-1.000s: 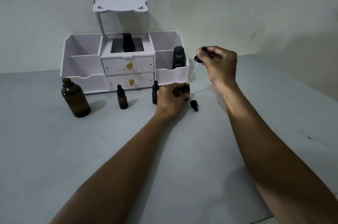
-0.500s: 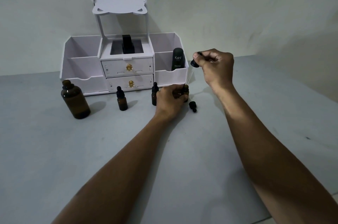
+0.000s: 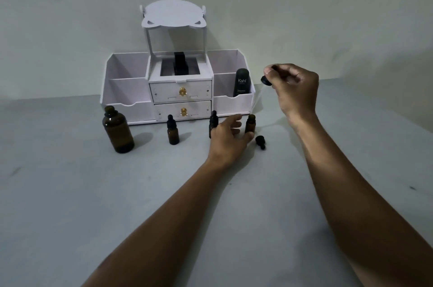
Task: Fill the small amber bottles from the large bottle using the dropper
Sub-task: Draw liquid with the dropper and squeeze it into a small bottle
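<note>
A: Leftmost?
B: Large amber bottle (image 3: 118, 132), fill level hidden by dark glass; then first capped small bottle (image 3: 173, 134), second capped small bottle (image 3: 213, 121).
A: Hands?
B: Left hand (image 3: 228, 139) slack, gripping nothing, just beside the uncapped small amber bottle (image 3: 250, 124) — behind, Kahf bottle (image 3: 242, 83) in the organizer's (image 3: 126, 91) right front compartment. Loose dropper cap (image 3: 260, 141) next. Right hand (image 3: 294, 90) pinching the dropper (image 3: 266, 80) by its bulb.

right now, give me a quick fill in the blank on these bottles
1. The dropper is pinched by the ____ hand.
2. The left hand is beside the small bottle that has no ____ on.
3. The black tube in the organizer reads ____.
4. The large bottle stands at the ____ end of the bottle row.
Missing words: right; cap; Kahf; left
</note>
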